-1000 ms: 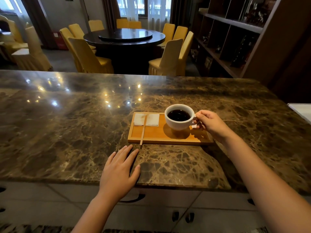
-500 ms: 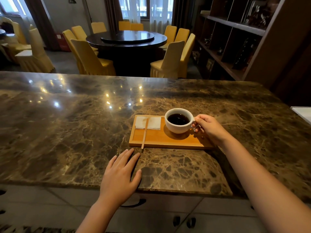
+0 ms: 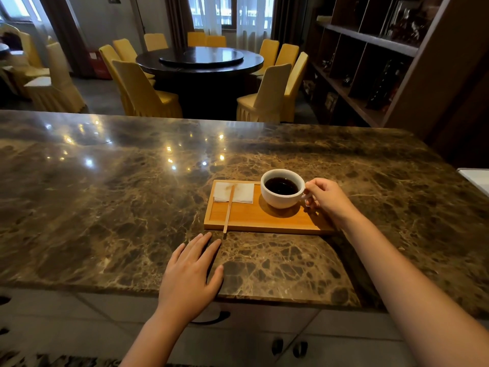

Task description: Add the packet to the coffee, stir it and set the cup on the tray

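A white cup (image 3: 281, 200) of black coffee stands on the right part of a wooden tray (image 3: 264, 221) on the marble counter. My right hand (image 3: 328, 198) pinches the cup's handle from the right. A white packet (image 3: 234, 192) lies flat at the tray's far left corner. A thin wooden stir stick (image 3: 228, 210) rests across the packet and reaches over the tray's near edge. My left hand (image 3: 191, 274) lies flat on the counter, palm down, fingers apart, just in front of the tray's left end and holding nothing.
The brown marble counter (image 3: 105, 194) stretches wide to the left and right. A white object (image 3: 476, 178) sits at the right edge. Behind the counter are a round dark table (image 3: 199, 62) with yellow chairs and dark shelves (image 3: 370, 62).
The cup has come down onto the tray, its shadow now tight under it. My right hand stays on the handle. My left hand has not moved on the counter.
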`<state>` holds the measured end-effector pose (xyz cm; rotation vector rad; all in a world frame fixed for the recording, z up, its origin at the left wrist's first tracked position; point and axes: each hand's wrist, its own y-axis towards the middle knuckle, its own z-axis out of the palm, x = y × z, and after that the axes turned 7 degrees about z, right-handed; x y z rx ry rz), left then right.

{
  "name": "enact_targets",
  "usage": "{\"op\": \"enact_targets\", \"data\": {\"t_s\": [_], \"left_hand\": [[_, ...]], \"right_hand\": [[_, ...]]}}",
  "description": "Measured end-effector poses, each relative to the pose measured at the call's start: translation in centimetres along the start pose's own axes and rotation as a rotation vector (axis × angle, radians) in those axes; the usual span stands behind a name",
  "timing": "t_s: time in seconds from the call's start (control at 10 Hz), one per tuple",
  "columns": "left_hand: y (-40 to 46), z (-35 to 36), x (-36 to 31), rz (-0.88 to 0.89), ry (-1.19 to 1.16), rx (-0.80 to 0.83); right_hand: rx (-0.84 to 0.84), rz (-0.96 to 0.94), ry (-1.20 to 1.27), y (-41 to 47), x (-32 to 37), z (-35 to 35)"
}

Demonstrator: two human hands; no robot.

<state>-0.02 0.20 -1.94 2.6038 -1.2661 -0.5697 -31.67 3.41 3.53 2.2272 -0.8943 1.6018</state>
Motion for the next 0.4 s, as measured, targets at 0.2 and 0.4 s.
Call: {"op": "enact_targets", "data": {"t_s": [0.2, 0.4], "left_hand": [[-0.1, 0.2, 0.1, -0.001, -0.005, 0.011], [-0.1, 0.1, 0.1, 0.000, -0.010, 0.002]], "right_hand": [[-0.042, 0.050, 0.082, -0.4, -0.1, 0.0], [-0.132, 0.059, -0.066, -1.7, 0.2, -0.4]]}}
